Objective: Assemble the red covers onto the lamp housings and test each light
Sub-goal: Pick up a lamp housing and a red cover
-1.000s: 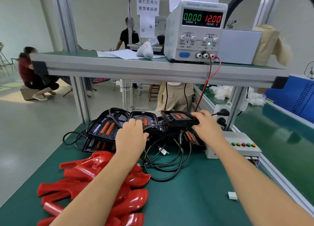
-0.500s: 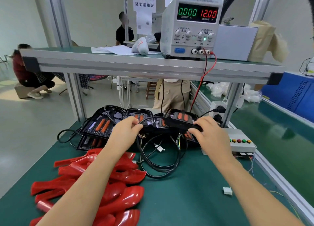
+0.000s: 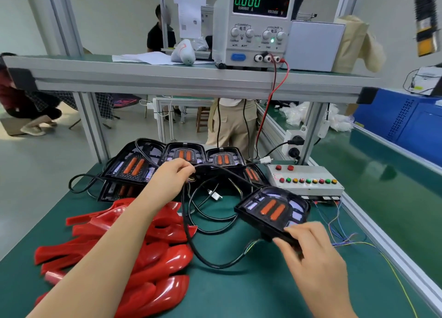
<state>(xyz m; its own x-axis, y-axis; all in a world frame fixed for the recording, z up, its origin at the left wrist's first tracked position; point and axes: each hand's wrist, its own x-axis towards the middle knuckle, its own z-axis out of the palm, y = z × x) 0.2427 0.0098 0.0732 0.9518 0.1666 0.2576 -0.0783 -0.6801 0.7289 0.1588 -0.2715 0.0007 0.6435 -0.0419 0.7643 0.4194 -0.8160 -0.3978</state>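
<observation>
Item one, my right hand [image 3: 313, 253], at 4 o'clock from frame centre: thumb and fingertips pinch the near edge of a single black lamp housing [image 3: 271, 208], though blur hides exactly how each finger lies. The housing is tilted, open face up, showing two orange strips, and it sits at about 3 o'clock of centre, apart from the others. Item two, my left hand [image 3: 171, 177], just at 10 o'clock of centre: fingers curled round a black cable [image 3: 216, 267] that loops down over the green bench mat [image 3: 239, 293] toward the held housing. Item three, the remaining housings [image 3: 184, 153], a row and stack at 12 o'clock behind my left hand, tangled with more cable. Item four, the red covers [image 3: 155, 265], a loose heap at 8 o'clock under my left forearm. Item five, a grey button box [image 3: 308, 174] at 2 o'clock. Item six, a bench power supply [image 3: 251, 30] on the upper shelf at 12 o'clock, current reading 0.000, with a red lead [image 3: 270, 102] hanging from it.
</observation>
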